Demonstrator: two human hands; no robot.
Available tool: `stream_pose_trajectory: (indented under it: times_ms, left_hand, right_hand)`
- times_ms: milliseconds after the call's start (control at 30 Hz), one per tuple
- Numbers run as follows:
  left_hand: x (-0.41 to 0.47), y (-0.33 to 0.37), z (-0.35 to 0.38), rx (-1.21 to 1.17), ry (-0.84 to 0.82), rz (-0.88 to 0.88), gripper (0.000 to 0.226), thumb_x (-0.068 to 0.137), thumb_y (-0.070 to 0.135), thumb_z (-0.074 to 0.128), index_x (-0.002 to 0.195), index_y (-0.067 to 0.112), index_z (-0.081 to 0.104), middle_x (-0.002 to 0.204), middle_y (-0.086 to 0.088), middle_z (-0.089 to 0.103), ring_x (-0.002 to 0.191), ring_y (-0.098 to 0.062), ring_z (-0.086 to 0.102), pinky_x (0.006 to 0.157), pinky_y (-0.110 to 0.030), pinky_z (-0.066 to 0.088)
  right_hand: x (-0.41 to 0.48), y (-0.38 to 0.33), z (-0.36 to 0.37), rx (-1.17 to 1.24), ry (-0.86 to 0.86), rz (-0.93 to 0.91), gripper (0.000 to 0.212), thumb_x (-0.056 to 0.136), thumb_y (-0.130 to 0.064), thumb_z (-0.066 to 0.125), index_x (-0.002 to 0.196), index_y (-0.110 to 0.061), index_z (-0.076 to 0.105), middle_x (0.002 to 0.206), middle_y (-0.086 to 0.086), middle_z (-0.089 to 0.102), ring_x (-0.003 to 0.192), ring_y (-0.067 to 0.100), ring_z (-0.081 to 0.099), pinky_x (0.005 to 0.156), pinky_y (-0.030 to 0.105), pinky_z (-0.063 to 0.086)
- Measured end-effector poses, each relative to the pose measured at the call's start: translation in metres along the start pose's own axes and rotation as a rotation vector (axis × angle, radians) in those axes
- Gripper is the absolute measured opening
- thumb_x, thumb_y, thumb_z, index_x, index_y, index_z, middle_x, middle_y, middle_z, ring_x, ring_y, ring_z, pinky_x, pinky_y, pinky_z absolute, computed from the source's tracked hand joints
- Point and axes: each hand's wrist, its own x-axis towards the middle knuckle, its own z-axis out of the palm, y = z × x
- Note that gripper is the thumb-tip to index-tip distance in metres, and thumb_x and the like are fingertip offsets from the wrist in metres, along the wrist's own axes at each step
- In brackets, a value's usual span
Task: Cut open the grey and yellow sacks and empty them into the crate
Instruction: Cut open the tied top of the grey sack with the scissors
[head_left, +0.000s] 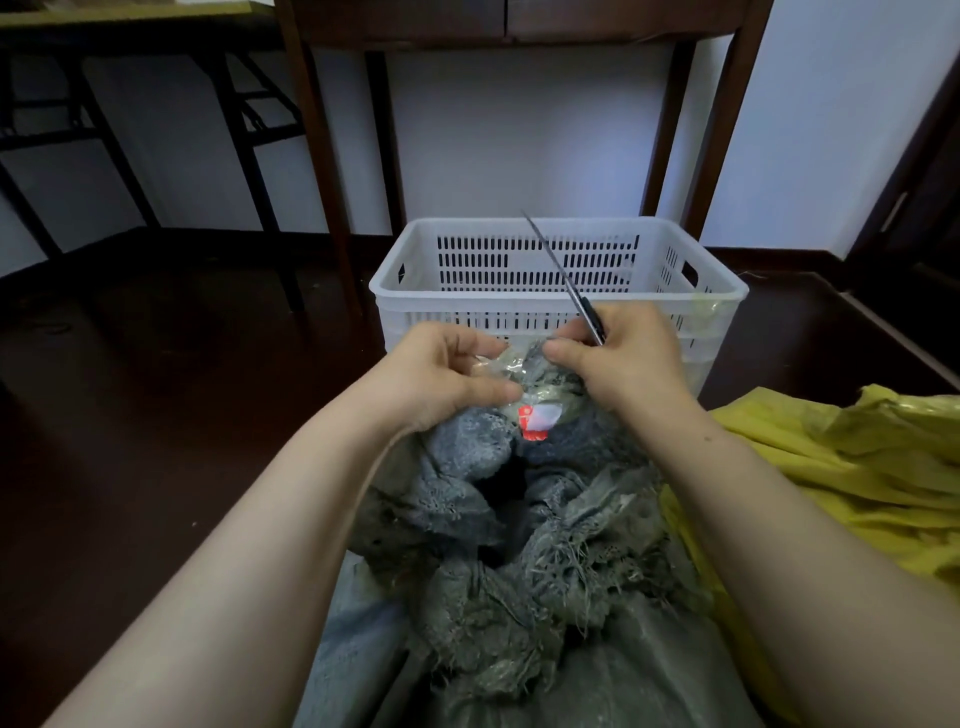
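Note:
A grey woven sack (519, 561) with frayed, torn edges lies in front of me, its mouth bunched up. My left hand (441, 371) pinches a clear plastic packet (511, 371) with a red and white label that sticks out of the sack's mouth. My right hand (618, 353) grips a pair of scissors (563, 278), blades closed and pointing up and away over the crate, while its thumb also touches the packet. The white slotted plastic crate (558, 306) stands just beyond my hands. A yellow sack (841, 467) lies crumpled at the right.
A dark wooden table (322, 130) stands over the crate against the white wall. A folding table's black legs (249, 119) are at the far left. The floor is dark wood. A dark door frame (914, 218) runs along the right.

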Motion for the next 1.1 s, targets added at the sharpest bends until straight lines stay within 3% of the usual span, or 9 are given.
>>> stream_pose_trajectory:
  times_ms: [133, 300, 467, 633, 700, 833, 933, 1000, 1100]
  left_hand:
    - [0.002, 0.000, 0.000, 0.076, -0.019, -0.022, 0.028, 0.072, -0.005, 0.076, 0.092, 0.009, 0.062, 0.064, 0.000, 0.060, 0.055, -0.006, 0.058, 0.061, -0.015, 0.052]
    - [-0.001, -0.005, -0.010, 0.049, 0.004, -0.052, 0.021, 0.071, -0.004, 0.077, 0.083, 0.008, 0.063, 0.070, -0.007, 0.067, 0.058, -0.007, 0.065, 0.070, -0.021, 0.056]
    - [-0.003, -0.007, -0.021, -0.074, 0.219, -0.123, 0.046, 0.061, 0.046, 0.084, 0.084, 0.007, 0.074, 0.083, -0.007, 0.075, 0.083, -0.021, 0.071, 0.082, -0.036, 0.055]
    - [0.004, -0.021, -0.020, -0.062, 0.444, -0.150, 0.026, 0.076, 0.023, 0.078, 0.073, -0.001, 0.070, 0.078, -0.018, 0.071, 0.073, -0.028, 0.065, 0.076, -0.037, 0.053]
    - [0.008, -0.026, -0.026, -0.096, 0.621, -0.159, 0.025, 0.079, 0.030, 0.073, 0.071, 0.007, 0.071, 0.078, -0.016, 0.071, 0.074, -0.032, 0.067, 0.077, -0.042, 0.056]
    - [0.011, -0.025, -0.034, -0.142, 0.809, -0.119, 0.047, 0.085, 0.039, 0.057, 0.076, -0.006, 0.063, 0.071, -0.013, 0.064, 0.068, -0.029, 0.061, 0.077, -0.052, 0.053]
    - [0.013, -0.026, -0.035, -0.233, 0.766, -0.081, 0.038, 0.093, 0.035, 0.050, 0.074, 0.005, 0.063, 0.086, -0.018, 0.071, 0.086, -0.036, 0.065, 0.086, -0.053, 0.053]
    - [0.011, -0.022, -0.034, -0.261, 0.717, -0.040, 0.034, 0.094, 0.035, 0.053, 0.070, 0.013, 0.063, 0.080, -0.015, 0.071, 0.083, -0.032, 0.066, 0.086, -0.050, 0.053]
    - [0.010, -0.018, -0.029, -0.299, 0.644, 0.020, 0.035, 0.093, 0.038, 0.056, 0.067, 0.016, 0.067, 0.074, -0.009, 0.073, 0.078, -0.023, 0.069, 0.080, -0.039, 0.057]
  right_hand:
    - [0.006, 0.017, -0.006, 0.133, 0.070, 0.151, 0.025, 0.076, -0.018, 0.077, 0.061, -0.026, 0.060, 0.062, -0.009, 0.060, 0.060, 0.009, 0.056, 0.059, 0.025, 0.045]
    - [0.012, 0.037, -0.018, 0.324, 0.190, 0.364, 0.023, 0.076, -0.008, 0.077, 0.064, -0.015, 0.058, 0.060, 0.002, 0.054, 0.052, 0.014, 0.047, 0.050, 0.024, 0.037]
    - [0.012, 0.030, -0.014, 0.418, 0.066, 0.367, 0.016, 0.084, -0.005, 0.067, 0.073, -0.014, 0.059, 0.053, 0.001, 0.046, 0.030, 0.005, 0.035, 0.031, 0.015, 0.024]
    - [0.008, 0.022, -0.013, 0.406, 0.012, 0.300, 0.020, 0.081, 0.001, 0.065, 0.070, -0.014, 0.061, 0.059, 0.001, 0.052, 0.022, 0.000, 0.034, 0.026, 0.013, 0.023]
    - [0.009, 0.024, -0.015, 0.436, 0.091, 0.349, 0.022, 0.080, 0.005, 0.064, 0.069, -0.014, 0.061, 0.061, 0.001, 0.054, 0.023, -0.003, 0.037, 0.027, 0.011, 0.025]
    - [0.009, 0.028, -0.016, 0.429, 0.082, 0.382, 0.021, 0.079, 0.004, 0.067, 0.071, -0.015, 0.063, 0.064, 0.000, 0.055, 0.040, 0.004, 0.042, 0.030, 0.011, 0.027]
    - [0.005, 0.020, -0.014, 0.304, 0.024, 0.339, 0.007, 0.078, -0.001, 0.065, 0.082, -0.005, 0.068, 0.061, 0.001, 0.051, 0.047, 0.011, 0.033, 0.036, 0.020, 0.027]
    - [0.003, 0.010, -0.015, 0.302, 0.067, 0.212, 0.025, 0.074, -0.014, 0.059, 0.090, 0.004, 0.068, 0.056, 0.004, 0.047, 0.047, 0.013, 0.033, 0.044, 0.023, 0.028]
    - [-0.007, -0.018, -0.014, 0.389, 0.061, 0.028, 0.015, 0.074, -0.014, 0.059, 0.081, -0.010, 0.071, 0.072, -0.005, 0.064, 0.053, -0.001, 0.053, 0.049, 0.015, 0.043]
